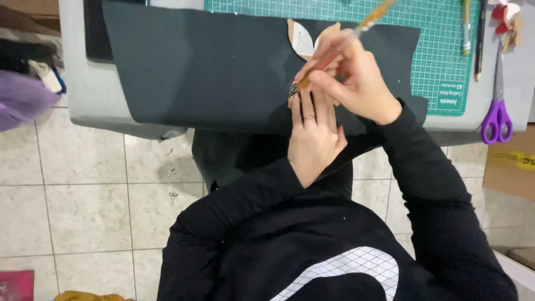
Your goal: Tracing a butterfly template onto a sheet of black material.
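Observation:
My left hand [313,134] lies flat, fingers together, on a large dark grey sheet [223,67] spread over the table, pressing down a small piece hidden under the fingertips. A ring shows on one finger. My right hand [356,78] grips an orange-handled paintbrush [340,44], its metal ferrule and tip touching down just beside my left fingertips. A tan and white leaf-shaped paper cutout [304,38] rests on the sheet just beyond both hands.
A green cutting mat [440,50] lies under the sheet at the right. Purple-handled scissors [497,106], a pencil and a yellow tool sit at the table's right edge. Tiled floor, a cardboard box [510,167] and purple fabric [19,100] surround the grey table [83,83].

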